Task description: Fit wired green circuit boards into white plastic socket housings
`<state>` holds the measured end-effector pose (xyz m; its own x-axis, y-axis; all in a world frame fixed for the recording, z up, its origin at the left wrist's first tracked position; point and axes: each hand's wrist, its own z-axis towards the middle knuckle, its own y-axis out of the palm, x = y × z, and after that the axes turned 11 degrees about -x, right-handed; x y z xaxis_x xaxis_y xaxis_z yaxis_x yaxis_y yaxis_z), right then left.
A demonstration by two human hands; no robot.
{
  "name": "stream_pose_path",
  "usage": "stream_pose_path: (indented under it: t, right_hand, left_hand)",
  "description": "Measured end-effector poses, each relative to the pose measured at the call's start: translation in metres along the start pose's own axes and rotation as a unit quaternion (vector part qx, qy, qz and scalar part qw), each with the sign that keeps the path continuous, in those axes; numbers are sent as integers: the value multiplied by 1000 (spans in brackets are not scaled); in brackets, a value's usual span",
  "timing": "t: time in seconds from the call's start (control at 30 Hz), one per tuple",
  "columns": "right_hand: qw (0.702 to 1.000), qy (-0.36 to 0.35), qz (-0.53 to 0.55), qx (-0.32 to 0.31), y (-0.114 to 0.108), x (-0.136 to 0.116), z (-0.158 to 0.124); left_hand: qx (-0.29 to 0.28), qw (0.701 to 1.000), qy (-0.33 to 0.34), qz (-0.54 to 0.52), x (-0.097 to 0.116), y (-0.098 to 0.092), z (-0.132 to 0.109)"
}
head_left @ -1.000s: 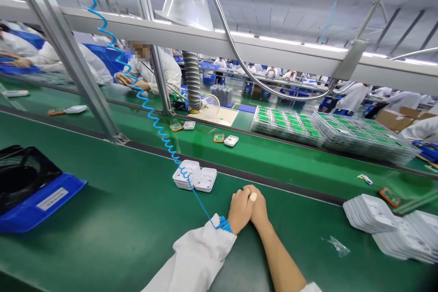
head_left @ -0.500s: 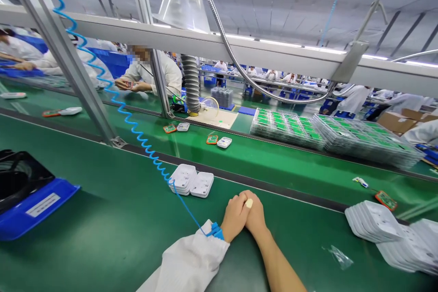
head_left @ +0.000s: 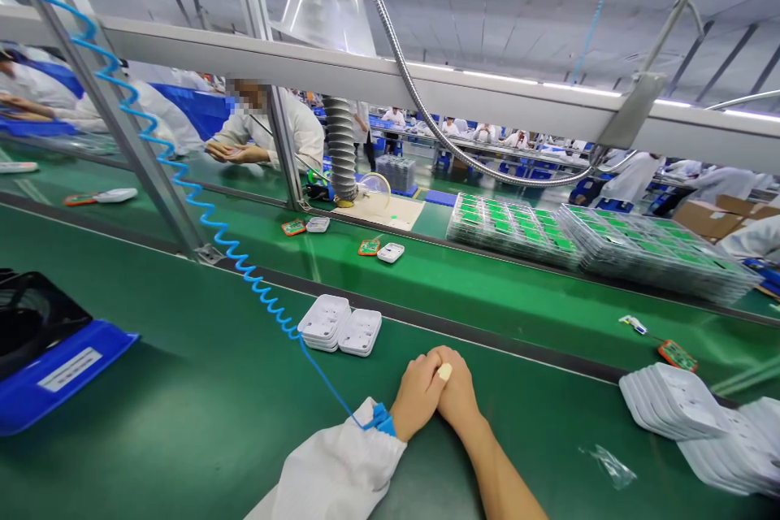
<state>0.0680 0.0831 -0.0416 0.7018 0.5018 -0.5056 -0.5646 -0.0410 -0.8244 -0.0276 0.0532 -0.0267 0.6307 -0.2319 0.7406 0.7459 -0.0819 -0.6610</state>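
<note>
My left hand (head_left: 418, 395), in a white sleeve with a blue wrist strap (head_left: 381, 420), rests clasped against my right hand (head_left: 457, 387) on the green bench. Both hands have their fingers folded together, and no object shows in them. A pale yellow cover (head_left: 444, 372) sits on a thumb tip between the hands. From the strap a blue coiled cord (head_left: 244, 266) runs up to the left. Just beyond my hands, to the left, stand two short stacks of white plastic housings (head_left: 359, 331).
Taller housing stacks (head_left: 673, 398) stand at right, near a clear plastic bag (head_left: 613, 467). A blue bin (head_left: 67, 378) is at left. Behind runs a green conveyor (head_left: 481, 276) carrying orange-framed circuit boards (head_left: 369, 247) and white covers. Board trays (head_left: 512, 223) and a co-worker (head_left: 292, 130) are beyond.
Parts on the conveyor have moved a little to the left. The coiled cord has swung left. The orange item in the co-worker's hands no longer shows. My hands stay clasped.
</note>
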Motion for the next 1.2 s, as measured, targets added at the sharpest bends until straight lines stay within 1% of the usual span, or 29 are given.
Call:
stream_pose_path:
  t: [0.23,0.73,0.87,1.2]
  right_hand:
    - [999,-17,-29,1,-3,-1,-2]
    - [1000,-6,12,-10,1,2,-3]
    - [1000,-6,11,-10,0,2,-3]
    - [1000,-8,-9,-21,-1,2,-4]
  left_hand:
    - [3,1000,18,-7,-4,2,-1]
    - [-15,1000,11,0,2,-4,-2]
    - [-22,1000,5,5,4,-6,-2]
    - [-25,999,21,5,-1,-4,-2]
